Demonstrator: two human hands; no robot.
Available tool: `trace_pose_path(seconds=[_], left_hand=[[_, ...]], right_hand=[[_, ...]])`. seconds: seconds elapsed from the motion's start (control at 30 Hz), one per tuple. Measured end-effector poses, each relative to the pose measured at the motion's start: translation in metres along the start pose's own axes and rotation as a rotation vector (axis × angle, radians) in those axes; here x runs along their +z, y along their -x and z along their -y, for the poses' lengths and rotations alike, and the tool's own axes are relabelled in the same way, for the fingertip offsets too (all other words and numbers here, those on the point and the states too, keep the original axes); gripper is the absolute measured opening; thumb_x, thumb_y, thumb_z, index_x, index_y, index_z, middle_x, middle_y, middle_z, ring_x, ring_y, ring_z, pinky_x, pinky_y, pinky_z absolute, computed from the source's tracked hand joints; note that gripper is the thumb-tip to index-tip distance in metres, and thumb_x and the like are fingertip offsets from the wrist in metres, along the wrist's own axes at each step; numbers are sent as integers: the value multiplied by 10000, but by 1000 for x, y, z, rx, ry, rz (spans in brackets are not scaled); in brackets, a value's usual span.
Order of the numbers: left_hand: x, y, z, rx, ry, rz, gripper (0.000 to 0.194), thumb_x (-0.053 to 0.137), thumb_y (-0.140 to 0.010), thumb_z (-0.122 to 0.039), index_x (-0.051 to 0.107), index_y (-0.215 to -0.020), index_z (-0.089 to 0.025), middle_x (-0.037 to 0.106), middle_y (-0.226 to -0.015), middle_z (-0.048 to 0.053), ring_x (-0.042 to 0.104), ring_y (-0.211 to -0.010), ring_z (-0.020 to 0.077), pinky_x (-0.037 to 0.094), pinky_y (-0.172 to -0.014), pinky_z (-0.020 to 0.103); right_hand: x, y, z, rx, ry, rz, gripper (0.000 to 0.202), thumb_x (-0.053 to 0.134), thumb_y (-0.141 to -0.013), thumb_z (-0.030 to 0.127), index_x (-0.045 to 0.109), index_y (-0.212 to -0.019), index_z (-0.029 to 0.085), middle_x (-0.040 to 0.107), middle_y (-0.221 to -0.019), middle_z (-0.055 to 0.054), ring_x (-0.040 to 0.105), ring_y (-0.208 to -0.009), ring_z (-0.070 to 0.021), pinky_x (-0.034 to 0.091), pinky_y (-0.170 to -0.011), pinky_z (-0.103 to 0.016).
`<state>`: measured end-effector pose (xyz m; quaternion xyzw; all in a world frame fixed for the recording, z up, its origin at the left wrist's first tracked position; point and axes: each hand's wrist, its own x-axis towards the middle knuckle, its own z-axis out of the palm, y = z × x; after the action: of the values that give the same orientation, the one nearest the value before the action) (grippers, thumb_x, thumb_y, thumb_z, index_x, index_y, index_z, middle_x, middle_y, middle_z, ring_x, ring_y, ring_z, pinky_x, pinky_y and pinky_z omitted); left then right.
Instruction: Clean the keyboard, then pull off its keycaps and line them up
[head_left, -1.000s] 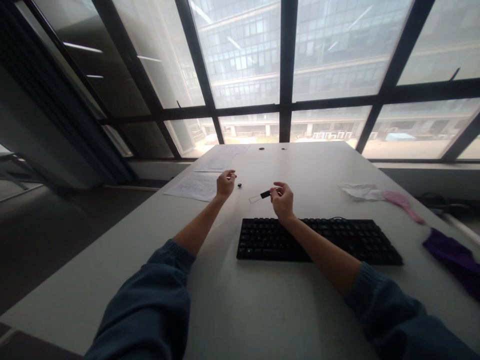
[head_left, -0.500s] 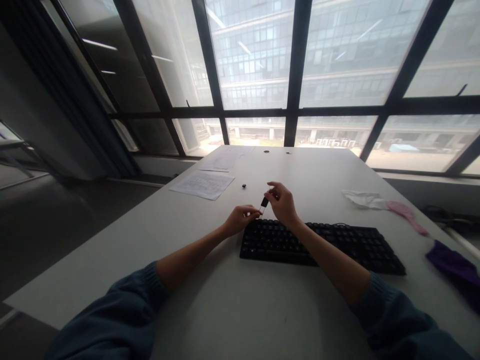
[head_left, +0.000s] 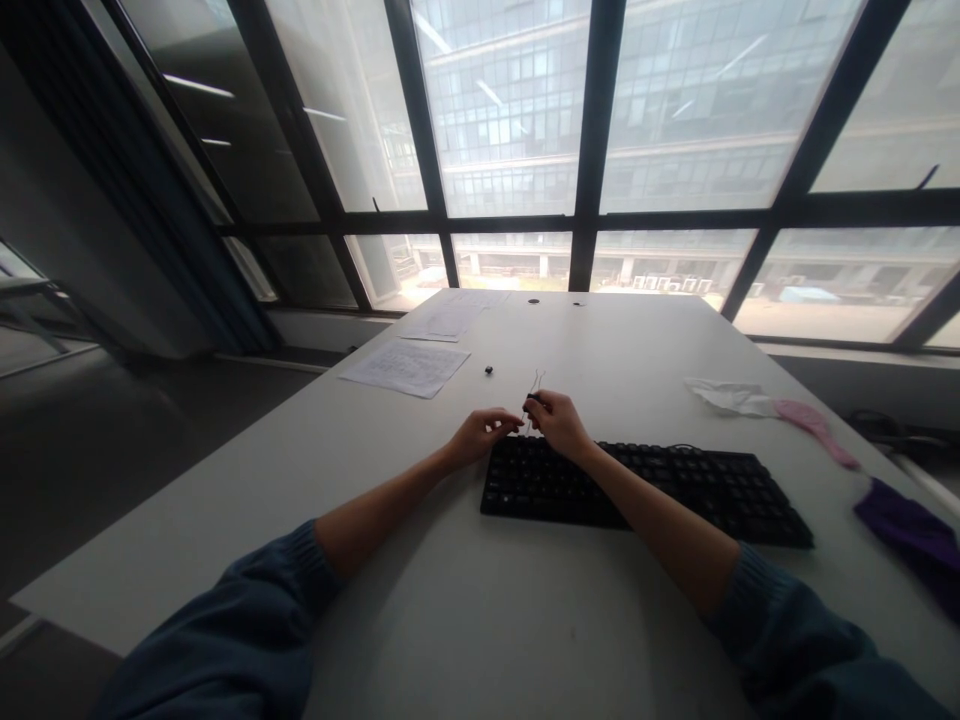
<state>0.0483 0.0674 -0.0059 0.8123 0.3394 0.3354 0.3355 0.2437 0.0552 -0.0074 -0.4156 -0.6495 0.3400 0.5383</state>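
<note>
In the head view, my right hand [head_left: 561, 424] is closed around the black grip of a wire keycap puller [head_left: 533, 398], which is tilted above the keyboard's back left edge. Thin wires stick out above and below the grip. My left hand [head_left: 484, 436] pinches at the lower wire ends; whether a small part sits between those fingertips is too small to tell. Under and beside both hands lies a black keyboard [head_left: 652, 490], its upper left corner partly hidden. A small black piece like a keycap [head_left: 489, 371] rests on the table beyond my left hand.
Printed sheets [head_left: 405, 367] lie at the left of the white table [head_left: 465, 610]. To the right are a white cloth or tissue [head_left: 727, 396], a pink long-handled item [head_left: 814, 430] and a purple cloth [head_left: 911, 530]. Large windows stand behind the table.
My right hand has moved down and its fingers have slid along the puller onto the black grip, baring the upper wires. The left hand stays nearly in place.
</note>
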Motion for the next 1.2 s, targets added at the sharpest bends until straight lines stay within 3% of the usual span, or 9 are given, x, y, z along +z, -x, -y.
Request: trace_pose_path(seconds=[0.4,0.63,0.93,1.2], left_hand=[[5,-1,7,-1,-6,-85,280,609,-897,-395,748,-947,-156,759,-914,77,686,-856,194,491,-718,269],[5,-1,10,8,-16,-92,254,614,-897,-368,742,-946,-153,755,-875,61,690,-827,187,499,-712,264],[6,-2,10,4,-20,-96,247,622,-890,-358,739,-929,-144,754,-870,64,685,-820,182,494,-710,262],[4,-1,7,43,-21,-103,242,614,-881,-348,735,-935,-145,749,-886,56,650,-810,183,481,-716,272]], right_hand=[[0,2,4,-33,100,121,286,543,-888,377,594,-692,175,540,-541,32,497,-534,-120,355,-519,-230],[2,6,8,-104,215,123,265,545,-882,343,563,-674,180,531,-567,39,443,-557,-115,308,-535,-237],[1,6,8,-41,213,131,301,541,-885,341,570,-640,168,517,-535,34,436,-540,-115,294,-525,-240],[2,13,10,-266,325,170,263,589,-899,273,517,-662,184,537,-669,16,460,-622,-124,344,-593,-244]])
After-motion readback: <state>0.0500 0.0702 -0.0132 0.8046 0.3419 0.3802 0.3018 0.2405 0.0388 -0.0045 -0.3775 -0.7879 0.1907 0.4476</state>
